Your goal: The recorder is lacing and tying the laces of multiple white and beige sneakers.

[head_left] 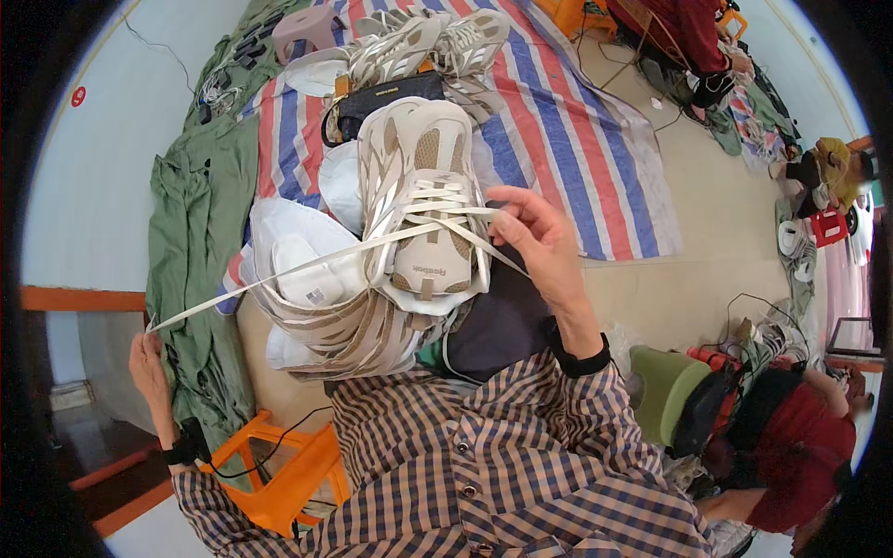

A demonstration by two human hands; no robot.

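In front of me a beige and white sneaker (433, 158) rests on a pile of similar shoes, its tongue end toward me. Cream laces run criss-cross over its front. Far out to the left, my left hand (149, 370) pinches the end of a long shoelace (279, 272), which is stretched taut from the sneaker. My right hand (539, 237) is close beside the sneaker's right side, thumb and finger closed on a lace near the eyelets. Another lace end hangs loose below that hand. Under the left lace lie nested shoe uppers (326, 321) with a white lining.
A striped tarpaulin (558, 139) covers the floor ahead, with more sneakers (465, 42), a black bag (381, 107) and a pink stool (307, 30). Green cloth (200, 214) lies left. An orange stool (279, 465) stands by my left arm. Other people sit at the right, beside a green chair (665, 391).
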